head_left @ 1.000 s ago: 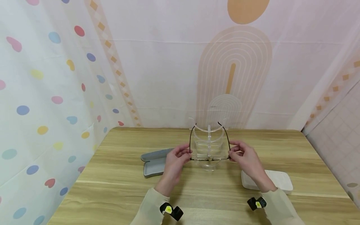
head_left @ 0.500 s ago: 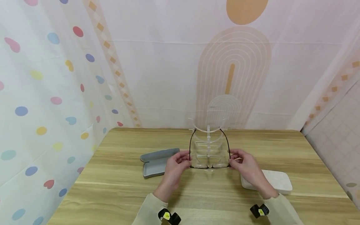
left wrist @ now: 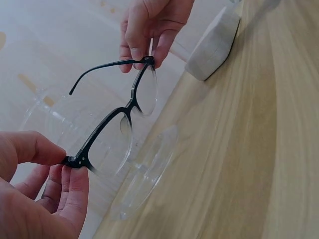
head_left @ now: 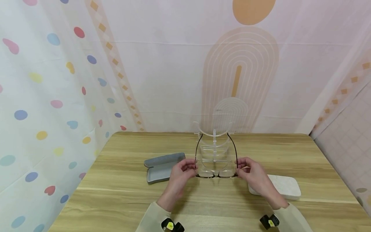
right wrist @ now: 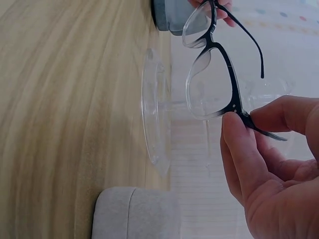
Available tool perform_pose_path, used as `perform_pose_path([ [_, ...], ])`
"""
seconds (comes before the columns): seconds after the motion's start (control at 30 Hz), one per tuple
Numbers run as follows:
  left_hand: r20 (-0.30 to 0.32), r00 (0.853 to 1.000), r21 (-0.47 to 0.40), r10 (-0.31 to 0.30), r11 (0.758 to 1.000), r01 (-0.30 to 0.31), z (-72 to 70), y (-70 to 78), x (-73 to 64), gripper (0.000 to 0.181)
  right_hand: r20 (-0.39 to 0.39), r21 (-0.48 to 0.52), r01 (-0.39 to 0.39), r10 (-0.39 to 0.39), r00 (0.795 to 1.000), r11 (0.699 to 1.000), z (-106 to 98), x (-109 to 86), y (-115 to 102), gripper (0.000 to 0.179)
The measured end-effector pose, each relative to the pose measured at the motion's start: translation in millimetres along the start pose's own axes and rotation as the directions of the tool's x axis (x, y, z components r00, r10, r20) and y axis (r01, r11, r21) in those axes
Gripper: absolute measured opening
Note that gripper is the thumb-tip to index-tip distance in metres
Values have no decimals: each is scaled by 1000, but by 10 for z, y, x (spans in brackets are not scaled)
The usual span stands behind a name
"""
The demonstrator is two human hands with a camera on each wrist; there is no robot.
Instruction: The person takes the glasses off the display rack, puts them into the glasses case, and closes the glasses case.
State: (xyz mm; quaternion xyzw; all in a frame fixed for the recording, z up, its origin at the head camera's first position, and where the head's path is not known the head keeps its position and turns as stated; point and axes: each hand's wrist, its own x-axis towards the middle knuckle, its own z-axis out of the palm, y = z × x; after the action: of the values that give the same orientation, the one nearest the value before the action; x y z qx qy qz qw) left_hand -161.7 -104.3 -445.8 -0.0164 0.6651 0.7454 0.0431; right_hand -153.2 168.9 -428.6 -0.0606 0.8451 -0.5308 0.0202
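Observation:
A pair of eyeglasses point(head_left: 215, 176) with dark upper rims and clear lower rims is held level between both hands, temples unfolded and pointing away. My left hand point(head_left: 180, 176) pinches the left hinge corner between thumb and fingers. The opposite corner is pinched by my right hand point(head_left: 254, 175). Just behind and partly seen through the lenses stands a clear acrylic display stand point(head_left: 214, 141) with several tiers. In the left wrist view the frame point(left wrist: 102, 127) is off the table, above the stand's round base point(left wrist: 149, 174). Temple tips lie near the stand's upper arms; contact cannot be made out.
An open grey glasses case point(head_left: 158, 172) lies left of the stand. A closed whitish case point(head_left: 285, 187) sits at the right, partly behind the right wrist. The wooden table point(head_left: 116, 199) ends at a patterned curtain point(head_left: 162, 80) at the back and left.
Both hands have drawn the eyeglasses toward the person, away from the stand, and the front has tilted so the lenses show more. The cases and stand have stayed in place.

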Motion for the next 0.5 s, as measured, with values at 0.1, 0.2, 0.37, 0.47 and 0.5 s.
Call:
perform_pose_path([
  [0.1,1,1000,11,5,1000,-5,-16,-12,-14,37,9,-7,16,-15,1000,1000,5,-21,4,26],
  [0.2,3,1000,18,14,1000,-14,-30,-24,-20,37,18,2,17,-17,1000,1000,14,-29,7,25],
  [0.37,15,999,43,39,998,-39,-49,-30,-36,36,29,22,5,-5,1000,1000,22,-44,3,23],
  [0.47,18,998,71,66,995,-67,-55,-18,-58,34,32,19,-1,0,999,1000,24,-68,-9,22],
  [0.5,17,997,81,71,994,-73,-57,-13,-67,34,32,18,-3,2,999,1000,25,-77,-15,22],
])
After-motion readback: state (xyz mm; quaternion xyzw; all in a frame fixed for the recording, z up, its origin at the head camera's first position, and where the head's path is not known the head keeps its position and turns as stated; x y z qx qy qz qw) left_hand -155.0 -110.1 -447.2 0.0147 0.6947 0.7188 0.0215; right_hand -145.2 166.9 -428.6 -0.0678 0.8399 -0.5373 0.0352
